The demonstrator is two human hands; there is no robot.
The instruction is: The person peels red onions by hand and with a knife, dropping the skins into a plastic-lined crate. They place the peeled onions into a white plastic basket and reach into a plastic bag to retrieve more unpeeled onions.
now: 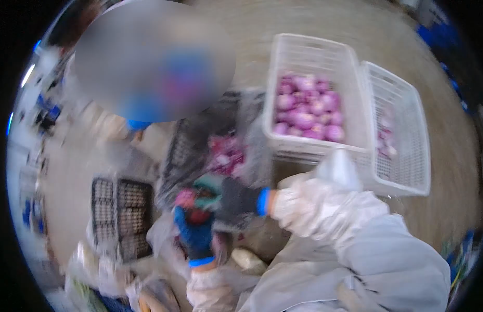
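Note:
Both my hands are gloved and meet at the lower centre, in front of a dark crate lined with plastic that holds red onion pieces. My left hand, in a blue glove, is closed around a reddish onion. Close against it, my right hand, in a grey and green glove, has its fingers curled; blur hides what they hold, if anything. A pinkish onion part shows at the fingertips.
A white crate of purple onions stands at upper right, beside another white crate with fewer onions. Black crates stand at left. Plastic bags lie lower left. Another person's blurred sleeve is at upper left.

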